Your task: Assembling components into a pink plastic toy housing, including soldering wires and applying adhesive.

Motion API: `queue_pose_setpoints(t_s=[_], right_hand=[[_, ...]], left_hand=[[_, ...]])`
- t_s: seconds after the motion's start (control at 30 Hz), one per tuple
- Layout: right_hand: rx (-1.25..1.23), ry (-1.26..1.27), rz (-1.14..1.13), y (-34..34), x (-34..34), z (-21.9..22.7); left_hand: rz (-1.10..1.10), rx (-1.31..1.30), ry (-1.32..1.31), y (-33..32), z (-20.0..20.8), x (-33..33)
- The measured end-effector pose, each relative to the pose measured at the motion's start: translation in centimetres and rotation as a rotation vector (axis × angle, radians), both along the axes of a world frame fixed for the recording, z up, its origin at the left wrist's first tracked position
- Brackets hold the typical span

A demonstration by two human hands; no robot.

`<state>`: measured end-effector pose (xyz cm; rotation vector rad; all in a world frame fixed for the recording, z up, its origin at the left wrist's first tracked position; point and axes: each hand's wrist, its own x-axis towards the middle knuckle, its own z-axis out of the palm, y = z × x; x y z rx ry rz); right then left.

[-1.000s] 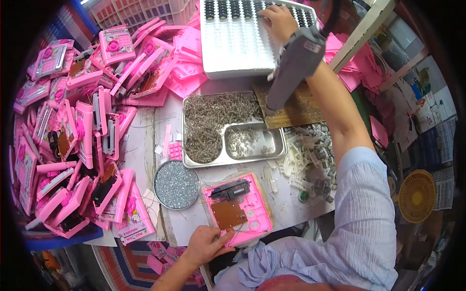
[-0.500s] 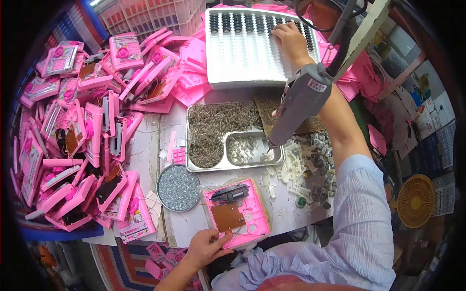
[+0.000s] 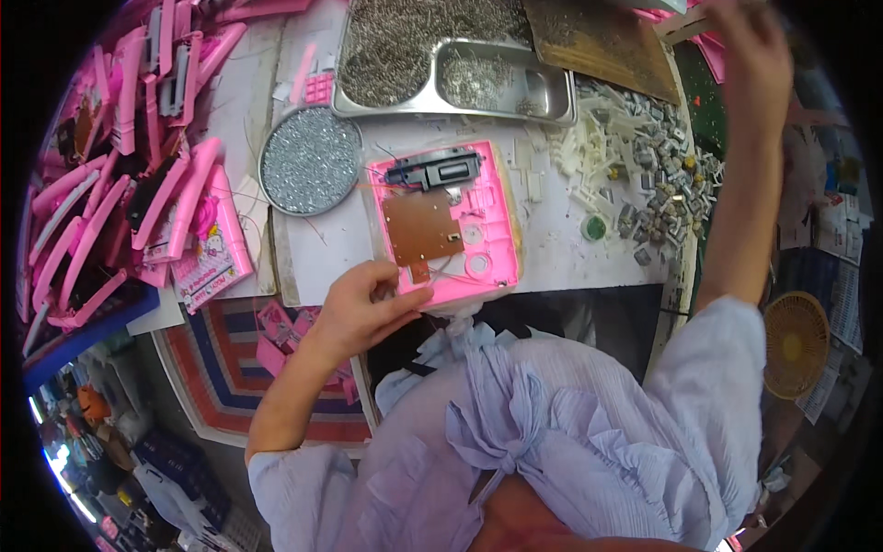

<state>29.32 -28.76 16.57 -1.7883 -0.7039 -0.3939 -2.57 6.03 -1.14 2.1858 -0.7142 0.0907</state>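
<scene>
An open pink plastic casing point(image 3: 508, 230) lies at the table's near edge. Inside it are a brown circuit board point(image 3: 421, 225), a black slotted module point(image 3: 441, 169) at the top and thin wires. My left hand point(image 3: 363, 308) pinches the casing's lower left corner, thumb and fingers closed on it. Far to the right, my right hand point(image 3: 752, 41) is raised at the upper edge of the view, its fingers smeared by motion and partly cut off. Whether it holds anything cannot be made out.
A round dish point(image 3: 311, 161) of small silvery parts sits left of the casing. Behind stands a metal tray point(image 3: 563, 97) of screws beside a brown board point(image 3: 607, 46). Small white and metal pieces point(image 3: 658, 175) spread rightward; pink casings point(image 3: 207, 230) pile up left.
My right hand has left the white tray of black parts and swung right. The view has tilted down toward me, and the grey electric screwdriver is out of sight. My left hand still grips the casing.
</scene>
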Motion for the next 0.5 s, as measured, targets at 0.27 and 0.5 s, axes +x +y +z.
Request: queue_pose_setpoints(t_s=[0.27, 0.5], right_hand=[[-0.479, 0.038, 0.436, 6.4, -20.6, -14.1], [-0.573, -0.033, 0.485, 6.6, -20.4, -14.4]], left_hand=[[0.043, 0.037, -0.029, -0.3, -0.3, -0.5], [0.041, 0.026, -0.08, -0.1, -0.1, -0.7]])
